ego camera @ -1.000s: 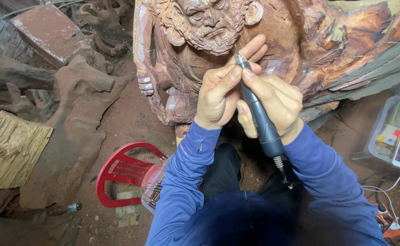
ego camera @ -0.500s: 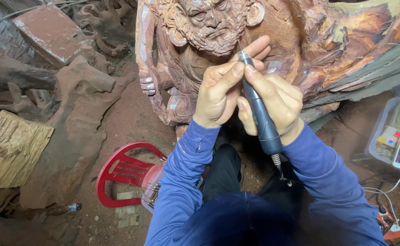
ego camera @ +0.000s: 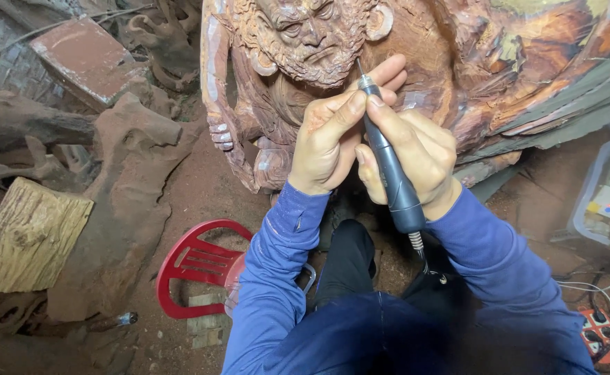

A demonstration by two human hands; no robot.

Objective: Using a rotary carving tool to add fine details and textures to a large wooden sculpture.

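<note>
carving (ego camera: 319,42) ahead, chair (ego camera: 194,267) below — log (ego camera: 30,236) left

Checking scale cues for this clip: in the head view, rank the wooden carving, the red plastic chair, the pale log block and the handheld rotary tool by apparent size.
1. wooden carving, largest though cut off by the frame.
2. pale log block and red plastic chair: alike; the chair is partly hidden, so unranked.
3. rotary tool, smallest, despite being nearest.

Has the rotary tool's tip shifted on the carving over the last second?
No clear shift: the rotary tool, gripped by both hands, keeps its tip just below the bearded chin of the wooden carving.
</note>
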